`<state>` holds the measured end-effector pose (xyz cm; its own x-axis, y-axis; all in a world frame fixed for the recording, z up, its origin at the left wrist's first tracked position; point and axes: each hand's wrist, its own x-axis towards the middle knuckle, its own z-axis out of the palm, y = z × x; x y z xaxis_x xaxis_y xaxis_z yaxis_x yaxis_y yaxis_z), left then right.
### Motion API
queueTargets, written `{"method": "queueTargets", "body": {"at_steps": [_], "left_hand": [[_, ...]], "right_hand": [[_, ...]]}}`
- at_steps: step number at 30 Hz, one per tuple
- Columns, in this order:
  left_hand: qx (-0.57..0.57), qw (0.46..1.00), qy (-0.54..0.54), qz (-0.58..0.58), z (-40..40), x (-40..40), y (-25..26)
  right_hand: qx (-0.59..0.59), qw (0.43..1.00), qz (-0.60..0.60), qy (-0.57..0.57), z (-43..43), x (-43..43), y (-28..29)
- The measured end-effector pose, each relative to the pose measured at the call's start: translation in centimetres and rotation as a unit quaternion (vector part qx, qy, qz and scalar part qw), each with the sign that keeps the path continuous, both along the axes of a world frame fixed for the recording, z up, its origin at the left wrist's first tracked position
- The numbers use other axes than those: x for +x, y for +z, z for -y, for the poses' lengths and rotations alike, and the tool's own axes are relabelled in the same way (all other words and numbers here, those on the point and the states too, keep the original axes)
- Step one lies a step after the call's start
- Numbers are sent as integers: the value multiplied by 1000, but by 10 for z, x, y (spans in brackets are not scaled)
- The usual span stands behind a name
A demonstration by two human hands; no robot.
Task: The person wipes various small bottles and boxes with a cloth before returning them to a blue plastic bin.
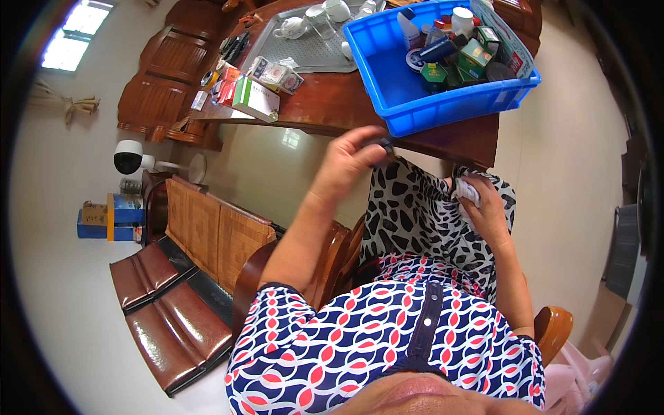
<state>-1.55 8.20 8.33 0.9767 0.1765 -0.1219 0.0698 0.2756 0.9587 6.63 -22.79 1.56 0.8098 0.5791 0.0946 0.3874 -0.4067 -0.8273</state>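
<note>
My left hand (350,155) is raised at the table edge, beside the near left corner of the blue plastic bin (441,108). Between its thumb and fingers it pinches a small dark object (385,145), blurred and partly hidden. My right hand (485,205) rests on my lap over the patterned trousers (399,218), closed around a crumpled white cloth (468,191). Bottles, a white jar (462,22), green boxes (474,57) and a dark blue tube (437,50) fill the bin's far and right part.
The wooden table (327,98) holds a grey tray (316,54) with a teapot (291,28) and cups, a green and white box (256,98) and smaller cartons (275,73). A leather-seated bench (179,311) stands at the left, and a wooden chair arm (554,332) is at the lower right.
</note>
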Motion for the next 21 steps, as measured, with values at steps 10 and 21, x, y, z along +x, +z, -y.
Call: {"method": "queueTargets", "body": {"at_steps": [10, 21], "left_hand": [[392, 808, 434, -73, -253, 28, -98], [573, 622, 518, -127, -227, 88, -122]], "right_hand": [[-119, 990, 44, -56, 11, -9, -117], [-129, 986, 68, -76, 23, -1, -112]]}}
